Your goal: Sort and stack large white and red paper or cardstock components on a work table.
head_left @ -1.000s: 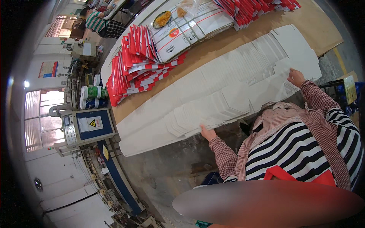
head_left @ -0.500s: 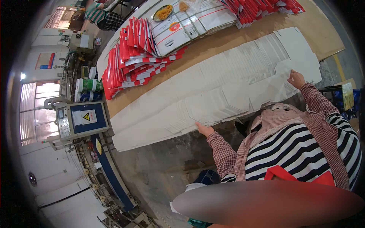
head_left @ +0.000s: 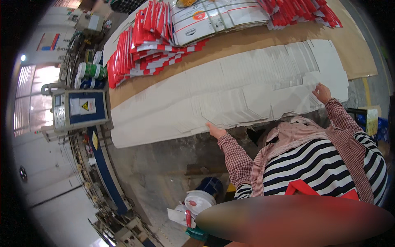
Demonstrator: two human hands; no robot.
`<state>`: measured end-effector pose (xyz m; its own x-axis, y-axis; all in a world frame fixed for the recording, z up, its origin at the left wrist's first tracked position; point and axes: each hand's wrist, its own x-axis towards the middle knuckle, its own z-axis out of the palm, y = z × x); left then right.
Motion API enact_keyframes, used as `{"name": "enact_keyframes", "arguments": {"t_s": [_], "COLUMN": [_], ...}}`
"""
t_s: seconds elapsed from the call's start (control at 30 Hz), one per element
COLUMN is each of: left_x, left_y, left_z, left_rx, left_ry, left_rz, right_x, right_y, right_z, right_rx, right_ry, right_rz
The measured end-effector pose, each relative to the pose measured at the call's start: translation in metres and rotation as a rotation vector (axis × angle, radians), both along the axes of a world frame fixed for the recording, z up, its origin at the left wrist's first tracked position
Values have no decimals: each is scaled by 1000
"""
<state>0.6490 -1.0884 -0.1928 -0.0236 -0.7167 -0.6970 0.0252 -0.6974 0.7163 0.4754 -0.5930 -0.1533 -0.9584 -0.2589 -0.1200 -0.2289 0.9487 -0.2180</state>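
A long row of overlapping white cardboard blanks (head_left: 160, 111) fans out across the table in front of me. At its near edge, my left hand (head_left: 216, 131) has its thumb on top, closed on the edge of the blanks; its other fingers are mostly hidden below. Towards the right end, my right hand (head_left: 322, 93) rests with bent, closed fingers at the edge of a blank. Both hands are well apart along the row.
Stacks of red-and-white folded packages (head_left: 150, 39) and a strapped white bundle (head_left: 218, 20) lie at the back on brown board (head_left: 354, 57). Left stand a blue-and-white machine cabinet (head_left: 84, 108) and paint-type buckets (head_left: 91, 71). A white-lidded bucket (head_left: 199, 201) sits on the floor near me.
The view has tilted, bringing more of the floor bucket into sight. Both hands stay at about the same places on the cardboard row.
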Motion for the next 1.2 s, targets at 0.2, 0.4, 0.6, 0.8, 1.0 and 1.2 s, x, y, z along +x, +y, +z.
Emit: {"name": "enact_keyframes", "arguments": {"t_s": [0.2, 0.4, 0.6, 0.8, 1.0, 1.2], "left_x": [7, 17, 28, 25, 32, 57], "left_y": [0, -11, -26, -38, -30, -40], "left_z": [0, 4, -4, -1, -22, -30], "left_rx": [-2, 181, 269, 422, 374, 379], "left_ry": [316, 82, 196, 112, 148, 182], "left_rz": [101, 71, -129, -240, -305, -511], "right_x": [-9, -21, -52, -48, -60, -8], "right_y": [1, 36, 57, -40, -208, -489], "right_z": [-19, -36, -46, -32, -23, -2], "right_rx": [-9, 39, -137, -140, -603, -894], "right_ry": [-18, -114, 4, 169, -32, -379], "right_rz": [7, 34, -118, 17, 180, 536]}}
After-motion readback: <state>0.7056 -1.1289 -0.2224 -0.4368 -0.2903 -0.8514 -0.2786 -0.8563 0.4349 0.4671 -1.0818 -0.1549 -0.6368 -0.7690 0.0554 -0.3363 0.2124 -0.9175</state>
